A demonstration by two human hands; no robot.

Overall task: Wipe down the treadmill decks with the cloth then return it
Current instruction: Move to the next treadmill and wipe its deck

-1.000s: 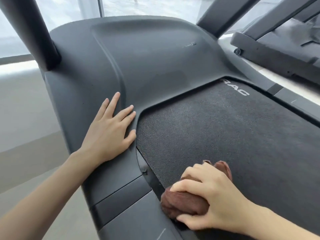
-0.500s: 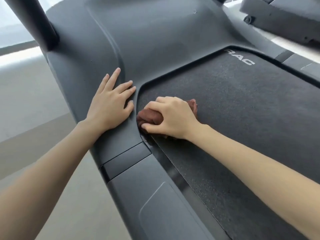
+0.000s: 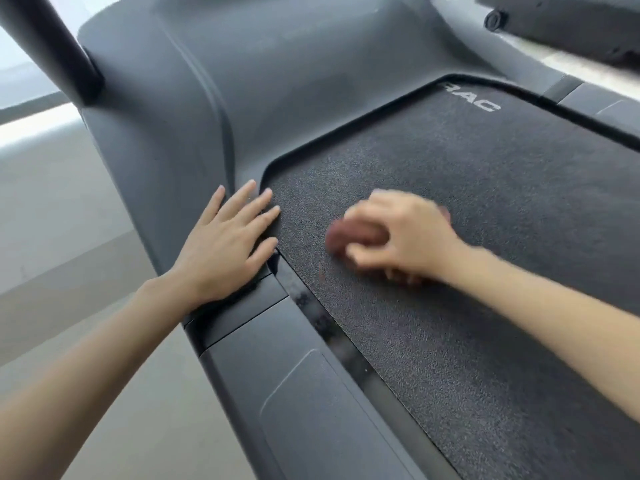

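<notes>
Underneath the right hand (image 3: 398,237) — brown cloth (image 3: 349,237), bunched on the belt (image 3: 485,202).

I am in a gym or fitness room. In front of me is a treadmill: a black, grainy running belt (image 3: 450,244) with white letters (image 3: 472,100) printed near its front. A grey plastic side rail (image 3: 294,420) runs along the belt's left edge, and a smooth grey moulded motor hood (image 3: 284,84) sits ahead of it. A thick black upright post (image 3: 52,46) rises at the left corner. Beyond, at the right, the dark grey base of a second treadmill (image 3: 571,26) with a small round wheel (image 3: 493,19) stands on the pale floor (image 3: 62,220).
</notes>
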